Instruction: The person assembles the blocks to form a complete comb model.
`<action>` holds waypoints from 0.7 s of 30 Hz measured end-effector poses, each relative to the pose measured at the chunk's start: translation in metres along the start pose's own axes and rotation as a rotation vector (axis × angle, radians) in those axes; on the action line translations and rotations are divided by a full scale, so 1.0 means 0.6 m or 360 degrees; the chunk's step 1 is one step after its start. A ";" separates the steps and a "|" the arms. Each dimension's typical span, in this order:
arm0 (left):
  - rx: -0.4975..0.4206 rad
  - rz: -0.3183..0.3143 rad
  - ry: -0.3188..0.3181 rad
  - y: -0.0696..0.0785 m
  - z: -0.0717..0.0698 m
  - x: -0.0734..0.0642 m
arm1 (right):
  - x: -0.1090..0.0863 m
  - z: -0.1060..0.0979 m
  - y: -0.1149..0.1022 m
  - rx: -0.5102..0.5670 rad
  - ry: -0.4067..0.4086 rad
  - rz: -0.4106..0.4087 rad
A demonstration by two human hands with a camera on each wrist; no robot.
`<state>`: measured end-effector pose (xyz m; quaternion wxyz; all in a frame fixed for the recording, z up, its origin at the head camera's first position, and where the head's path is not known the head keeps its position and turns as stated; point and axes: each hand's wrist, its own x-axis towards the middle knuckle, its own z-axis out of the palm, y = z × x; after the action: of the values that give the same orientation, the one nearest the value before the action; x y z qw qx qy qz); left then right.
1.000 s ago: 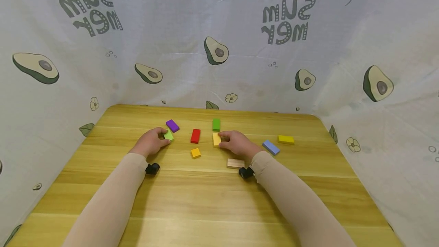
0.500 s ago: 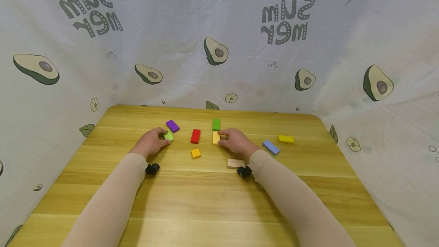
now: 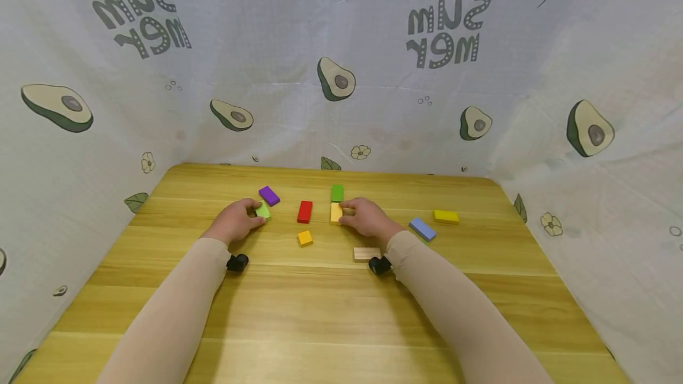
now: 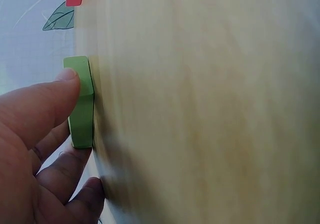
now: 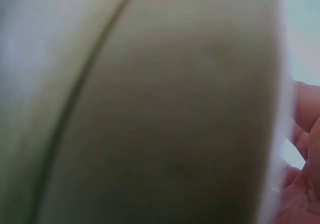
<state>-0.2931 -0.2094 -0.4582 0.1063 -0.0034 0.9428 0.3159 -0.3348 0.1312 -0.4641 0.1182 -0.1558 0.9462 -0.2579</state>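
In the head view my left hand (image 3: 233, 223) pinches a light green block (image 3: 264, 212) between thumb and fingers on the table. The left wrist view shows the thumb lying on that block's side, with fingers at its end. My right hand (image 3: 370, 219) grips a pale yellow block (image 3: 335, 214) by its right side. This block lies lengthwise, its far end at or against the near end of a green block (image 3: 337, 193). In the right wrist view a large, blurred pale wooden block (image 5: 175, 103) covers most of the picture, leaving only part of the hand visible at the right edge.
Between the hands lie a red block (image 3: 305, 212) and a small orange block (image 3: 305, 238). A purple block (image 3: 269, 195) sits beyond the left fingers. Near the right wrist are a plain wood block (image 3: 366, 254), a blue block (image 3: 423, 229) and a yellow block (image 3: 445, 217).
My right hand has slid the pale yellow block a little away from me, closing the gap to the green block. The left hand stays in place on the light green block.
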 end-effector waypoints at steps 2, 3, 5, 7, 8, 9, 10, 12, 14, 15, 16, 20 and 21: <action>0.0005 -0.0001 0.0001 -0.001 0.001 0.001 | 0.000 0.000 0.000 -0.0004 -0.0001 0.0000; 0.0007 -0.0002 0.0002 -0.001 0.001 0.001 | 0.001 -0.001 0.000 -0.0006 -0.0001 0.0001; 0.0009 -0.0005 0.0002 -0.001 0.001 0.002 | 0.001 -0.001 0.000 -0.0003 -0.0003 0.0005; 0.0013 -0.0006 0.0003 -0.002 0.001 0.002 | 0.001 -0.001 -0.001 0.0002 -0.0006 0.0010; 0.0014 -0.0006 0.0003 -0.002 0.001 0.002 | 0.002 -0.001 -0.001 0.0003 -0.0007 0.0013; 0.0013 -0.0006 0.0002 -0.002 0.001 0.002 | 0.002 -0.001 -0.001 0.0001 -0.0006 0.0013; 0.0014 -0.0006 0.0001 -0.002 0.001 0.002 | 0.002 -0.001 -0.002 0.0000 -0.0007 0.0014; 0.0015 -0.0007 0.0000 -0.002 0.001 0.002 | 0.002 -0.001 -0.002 -0.0009 -0.0008 0.0011; 0.0016 -0.0008 -0.0001 -0.002 0.001 0.002 | 0.002 -0.002 -0.002 -0.0019 -0.0008 0.0009; 0.0017 -0.0008 -0.0002 -0.002 0.001 0.002 | 0.002 -0.002 -0.002 -0.0027 -0.0007 0.0006; 0.0018 -0.0008 -0.0001 -0.002 0.001 0.002 | 0.002 -0.003 -0.002 -0.0039 -0.0006 0.0001; 0.0018 -0.0008 0.0000 -0.002 0.001 0.002 | 0.001 -0.004 -0.002 -0.0061 -0.0002 -0.0012; 0.0015 -0.0009 0.0000 -0.002 0.001 0.002 | 0.001 -0.004 -0.002 -0.0061 -0.0002 -0.0014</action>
<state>-0.2939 -0.2098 -0.4593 0.1073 -0.0054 0.9443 0.3111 -0.3359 0.1308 -0.4616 0.1146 -0.1623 0.9502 -0.2401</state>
